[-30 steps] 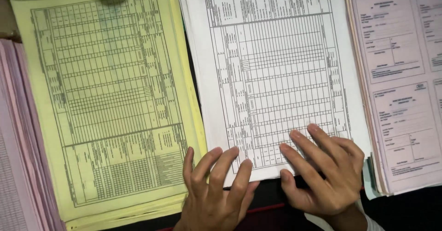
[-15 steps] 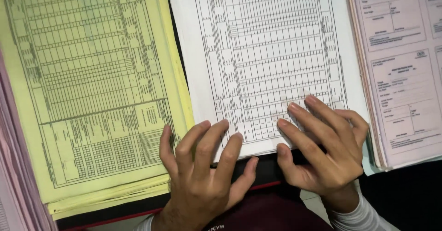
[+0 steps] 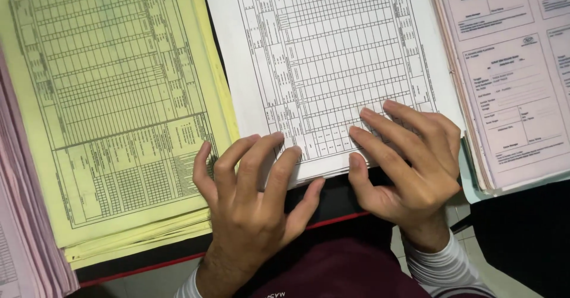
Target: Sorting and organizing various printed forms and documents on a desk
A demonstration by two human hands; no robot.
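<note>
Both hands rest on the near edge of a thick stack of white paper sheets printed with a ruled black table (image 3: 332,66), which lies in the middle of the dark desk surface with a red front edge (image 3: 338,206). The left hand (image 3: 252,206) is spread, its fingers (image 3: 279,161) arched and pressing on the stack's near left corner, the little finger reaching over to the neighbouring stack of yellow printed sheets (image 3: 113,108); it grips nothing. The right hand (image 3: 409,161) lies with curled fingers flat on the white top sheet near its lower right corner, the thumb at the stack's edge; whether it pinches a sheet cannot be told. A pile of pink forms (image 3: 510,78) sits just beside the white stack on the right, and another pink pile (image 3: 24,215) fans out at the far left, beside the yellow stack. White sleeves (image 3: 442,262) cover the wrists.
</note>
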